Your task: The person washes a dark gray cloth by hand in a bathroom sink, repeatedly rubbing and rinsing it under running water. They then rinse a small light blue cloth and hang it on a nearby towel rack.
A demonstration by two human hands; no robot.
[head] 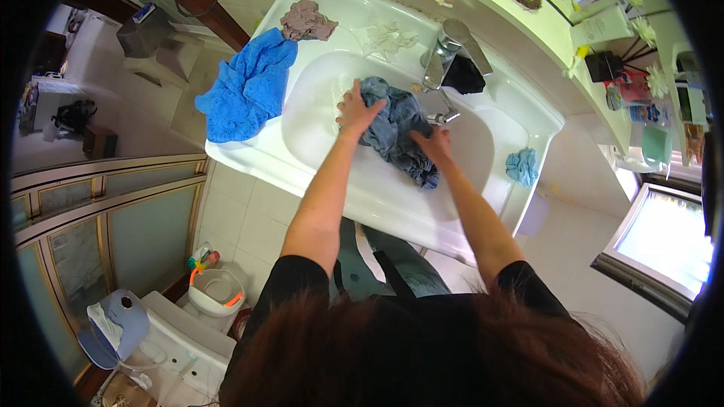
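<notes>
A wad of wet blue-grey denim-like cloth (393, 118) lies bunched in the white ceramic washbasin (464, 124). My left hand (359, 113) rests at the cloth's left edge, its fingers spread. On the other side, my right hand (436, 146) touches the cloth with thumb and fingers bent; whether it grips a fold is unclear. Just above that hand is the chrome faucet (444, 59), its spout end (444, 118) reaching over the bowl. Some black cloth (465, 75) is tucked beside the faucet base.
Along the basin rim lie a blue towel (249, 90), a brownish-pink cloth (308, 21), a whitish crumpled piece (390, 39) and a light-blue cloth (522, 167). A shelf (599, 96) with toiletries curves along the right. A white bucket (216, 292) stands on the floor.
</notes>
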